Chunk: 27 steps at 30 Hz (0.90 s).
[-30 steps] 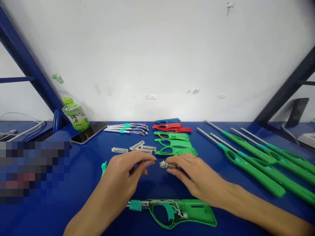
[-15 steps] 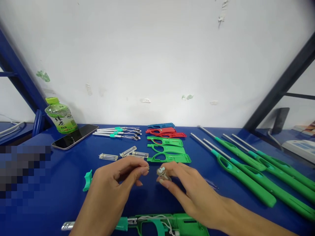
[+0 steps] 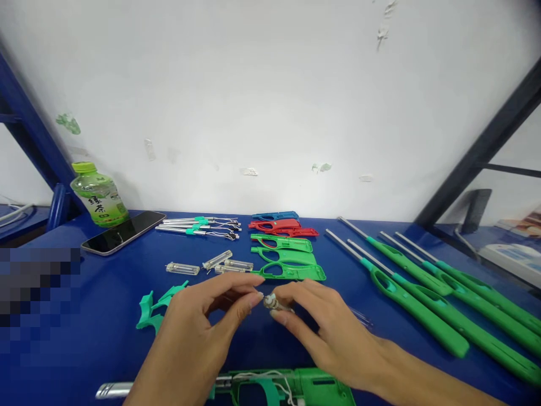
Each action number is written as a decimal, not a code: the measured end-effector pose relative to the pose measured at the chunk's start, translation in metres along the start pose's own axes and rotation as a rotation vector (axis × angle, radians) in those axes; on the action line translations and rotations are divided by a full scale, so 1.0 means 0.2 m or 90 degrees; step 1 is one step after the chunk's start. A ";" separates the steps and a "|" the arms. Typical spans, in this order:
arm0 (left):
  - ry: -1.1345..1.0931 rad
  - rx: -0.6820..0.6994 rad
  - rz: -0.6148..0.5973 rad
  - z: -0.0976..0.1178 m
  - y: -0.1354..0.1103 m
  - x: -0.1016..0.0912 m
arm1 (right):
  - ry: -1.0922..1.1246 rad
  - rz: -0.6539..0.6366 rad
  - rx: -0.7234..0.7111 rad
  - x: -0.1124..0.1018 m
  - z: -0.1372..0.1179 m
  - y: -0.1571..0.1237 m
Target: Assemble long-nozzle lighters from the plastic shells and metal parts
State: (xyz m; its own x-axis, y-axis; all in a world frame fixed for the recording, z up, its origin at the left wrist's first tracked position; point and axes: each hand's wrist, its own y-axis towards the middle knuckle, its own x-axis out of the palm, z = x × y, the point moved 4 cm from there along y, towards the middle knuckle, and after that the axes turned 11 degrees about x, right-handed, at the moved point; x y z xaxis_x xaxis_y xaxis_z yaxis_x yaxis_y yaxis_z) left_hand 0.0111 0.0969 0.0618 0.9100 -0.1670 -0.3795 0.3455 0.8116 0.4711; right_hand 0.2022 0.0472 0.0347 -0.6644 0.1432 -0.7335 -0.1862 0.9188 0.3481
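Nearest, along the bottom edge, lies an open green shell with white wires inside and a metal tube reaching out to the left, partly hidden by the left forearm. Above it on the blue table, the two hands face each other, close but separate. The right hand pinches a small clear capsule between thumb and fingers, its pale end turned toward the left hand. The left thumb and forefinger point at that end; whether they touch it or grip anything, I cannot tell. Left of the left hand are teal plastic pieces. Toward the right side, long-tubed green lighters lie slantwise. Beyond the hands come several clear capsules, and to their right a row of green half-shells. Farther back are metal rods with wires, red shells, a phone, a blue shell and an upright bottle, before a scuffed white wall.
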 end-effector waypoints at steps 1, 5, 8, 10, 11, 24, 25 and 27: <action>0.004 -0.008 -0.006 0.00 0.00 0.00 | -0.003 0.004 -0.006 0.00 0.00 0.00; 0.031 -0.005 -0.026 0.01 0.00 0.01 | -0.016 0.017 -0.025 -0.01 0.00 0.00; 0.043 0.001 -0.012 0.01 0.00 0.00 | -0.020 0.018 -0.042 -0.01 0.00 0.00; 0.042 0.003 -0.009 0.01 0.01 0.00 | -0.023 0.016 -0.056 -0.01 -0.01 0.00; 0.040 0.001 -0.012 0.01 0.00 0.00 | -0.025 0.016 -0.063 -0.02 -0.01 0.00; 0.004 -0.013 -0.056 0.04 -0.03 0.04 | -0.065 0.021 -0.090 -0.03 -0.02 -0.01; -0.007 -0.016 -0.058 0.05 -0.03 0.05 | -0.070 0.020 -0.096 -0.03 -0.02 -0.01; -0.017 -0.014 -0.060 0.06 -0.03 0.06 | -0.081 0.020 -0.110 -0.02 -0.01 -0.01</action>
State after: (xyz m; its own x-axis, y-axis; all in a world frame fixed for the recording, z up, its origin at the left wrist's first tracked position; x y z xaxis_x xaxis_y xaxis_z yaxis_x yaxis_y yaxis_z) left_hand 0.0227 0.0828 0.0642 0.8795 -0.2577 -0.4001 0.4250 0.8037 0.4165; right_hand 0.2037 0.0440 0.0389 -0.5778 0.2264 -0.7841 -0.2952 0.8377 0.4594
